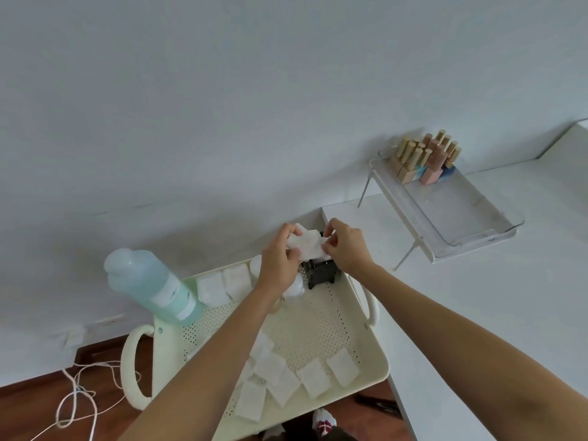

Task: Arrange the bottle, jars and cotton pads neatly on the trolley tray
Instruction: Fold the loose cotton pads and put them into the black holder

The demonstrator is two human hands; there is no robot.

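My left hand (280,256) and my right hand (346,246) together grip a small stack of white cotton pads (307,246) above the far end of the cream perforated trolley tray (318,323). Two pads (222,283) lie side by side at the tray's far left. Several loose pads (286,380) lie scattered along the near edge. A tall pale blue-green bottle (152,283) stands at the tray's left far corner. White-lidded jars (294,286) sit mostly hidden under my left hand. A dark box (323,275) sits at the far right corner.
A white table (477,297) runs along the right, carrying a clear tray on a raised stand (461,214) with several gold-capped nail polish bottles (423,160). A white wall is behind. White cord (79,396) lies on the wooden floor at left.
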